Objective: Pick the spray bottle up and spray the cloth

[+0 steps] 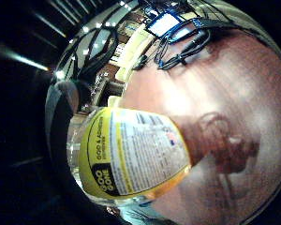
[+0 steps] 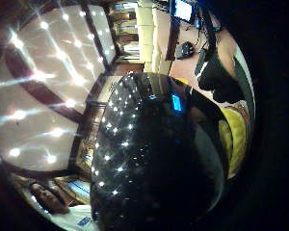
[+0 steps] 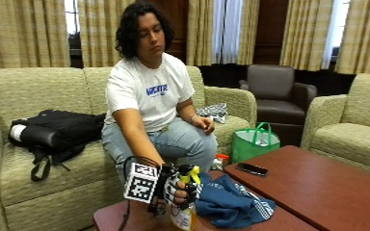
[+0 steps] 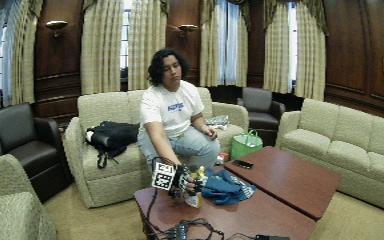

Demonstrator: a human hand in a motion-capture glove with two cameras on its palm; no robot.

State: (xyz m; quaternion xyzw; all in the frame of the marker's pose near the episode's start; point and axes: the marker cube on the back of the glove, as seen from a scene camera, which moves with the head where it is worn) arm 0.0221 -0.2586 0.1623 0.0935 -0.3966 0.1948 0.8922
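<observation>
Spray bottle gripped upright in gloved right hand, fingers curled round neck, over reddish wooden table. Blue cloth just beside hand on table. Sofa behind.

One spray bottle, one blue cloth, one phone, one green bag, one black backpack, two wooden tables.
</observation>
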